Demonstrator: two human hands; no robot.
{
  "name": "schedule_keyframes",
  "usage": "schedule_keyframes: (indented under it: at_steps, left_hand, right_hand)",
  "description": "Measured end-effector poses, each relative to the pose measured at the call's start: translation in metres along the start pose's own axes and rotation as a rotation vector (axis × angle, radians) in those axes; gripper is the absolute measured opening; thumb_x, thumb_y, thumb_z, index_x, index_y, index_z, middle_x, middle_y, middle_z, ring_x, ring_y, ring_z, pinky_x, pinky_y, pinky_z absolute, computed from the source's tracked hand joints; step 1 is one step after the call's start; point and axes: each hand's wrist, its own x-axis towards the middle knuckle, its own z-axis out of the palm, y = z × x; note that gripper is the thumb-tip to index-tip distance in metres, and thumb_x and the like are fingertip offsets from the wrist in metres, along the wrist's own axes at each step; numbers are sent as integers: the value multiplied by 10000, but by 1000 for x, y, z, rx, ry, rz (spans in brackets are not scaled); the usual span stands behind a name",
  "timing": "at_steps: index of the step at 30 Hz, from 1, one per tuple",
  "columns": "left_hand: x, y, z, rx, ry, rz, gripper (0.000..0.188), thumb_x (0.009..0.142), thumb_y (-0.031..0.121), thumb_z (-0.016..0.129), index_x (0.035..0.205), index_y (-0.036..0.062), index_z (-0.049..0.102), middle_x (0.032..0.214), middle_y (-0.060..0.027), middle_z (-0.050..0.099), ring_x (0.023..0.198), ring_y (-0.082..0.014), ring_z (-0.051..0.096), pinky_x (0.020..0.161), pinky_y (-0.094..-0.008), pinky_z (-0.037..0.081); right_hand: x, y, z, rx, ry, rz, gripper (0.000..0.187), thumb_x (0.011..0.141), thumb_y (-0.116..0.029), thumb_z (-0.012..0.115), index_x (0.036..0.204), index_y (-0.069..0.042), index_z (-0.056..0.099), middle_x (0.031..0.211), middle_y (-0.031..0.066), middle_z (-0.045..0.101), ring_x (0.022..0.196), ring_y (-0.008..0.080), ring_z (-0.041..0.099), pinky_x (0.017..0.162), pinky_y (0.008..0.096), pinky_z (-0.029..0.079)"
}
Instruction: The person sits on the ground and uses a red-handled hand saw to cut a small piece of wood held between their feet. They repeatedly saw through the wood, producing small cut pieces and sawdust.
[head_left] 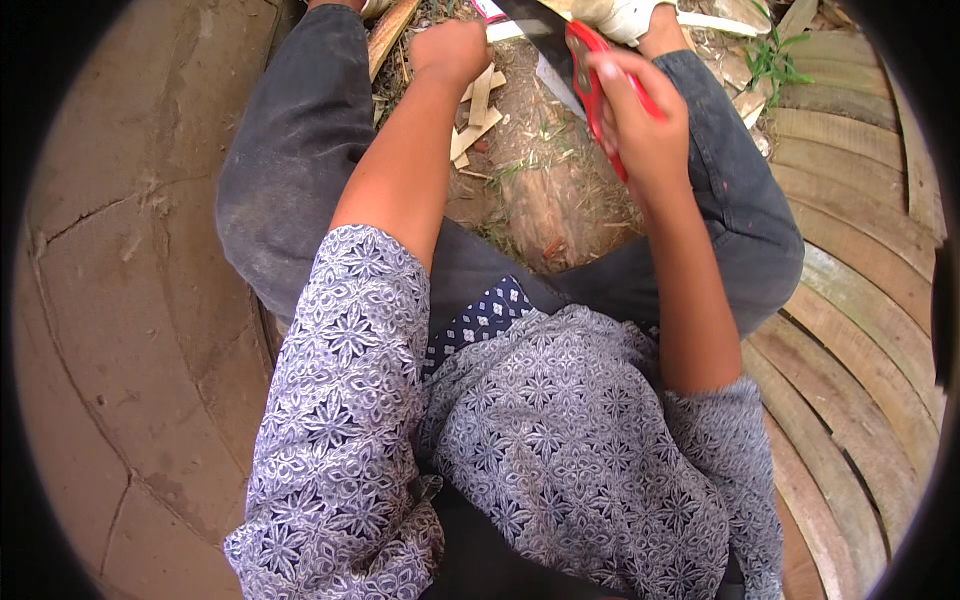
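Observation:
A hand saw with a red handle (pixel 597 85) is in my right hand (pixel 645 125), whose fingers wrap round the grip. Its grey blade (pixel 550 45) slants up and left from the handle toward the top edge of the view. My left hand (pixel 452 50) is closed in a fist just left of the blade, near the top edge. A pale strip (pixel 507 30) shows beside that fist, but what the fingers hold, if anything, is hidden. Between my legs lie several flat offcuts of pale wood (pixel 480 120), below the left hand.
A rough log (pixel 545 210) lies on the dirt between my bent legs. Wooden slats (pixel 850 240) run along the right side, and cracked brown ground (pixel 130 300) spreads on the left. Near the upper right grows a green plant (pixel 778 62). A light shoe (pixel 608 18) is at the top.

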Motion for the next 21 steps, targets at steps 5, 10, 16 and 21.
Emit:
schedule_keyframes:
  at_steps: [5,10,16,21]
  left_hand:
    - [2,-1,6,-23,30,51,298,880,361,663,1061,136,735,1033,-119,741,893,-320,731,742,-469,585]
    - [0,-5,4,-64,-14,26,311,870,361,659,1087,159,754,1085,-102,745,992,-286,726,813,-448,587]
    - [0,0,-1,-62,-62,-33,312,857,344,668,1067,127,750,1084,-134,737,998,-298,720,834,-443,578]
    - [2,-2,8,-31,66,49,307,871,365,668,1076,145,732,1025,-103,748,958,-275,729,768,-442,586]
  right_hand:
    - [-20,10,12,-37,27,-64,155,980,-140,623,1036,-21,704,863,9,650,789,77,569,722,247,467]
    - [-123,-10,-25,-133,22,95,148,987,-119,611,1019,0,693,875,32,655,801,79,576,736,235,462]
    - [-103,-21,-22,-186,19,89,155,980,-134,623,1024,-11,707,869,31,667,741,68,572,691,236,468]
    - [-8,-10,35,-8,-13,-45,132,970,-118,614,1024,-47,712,846,6,659,705,38,542,642,228,446]
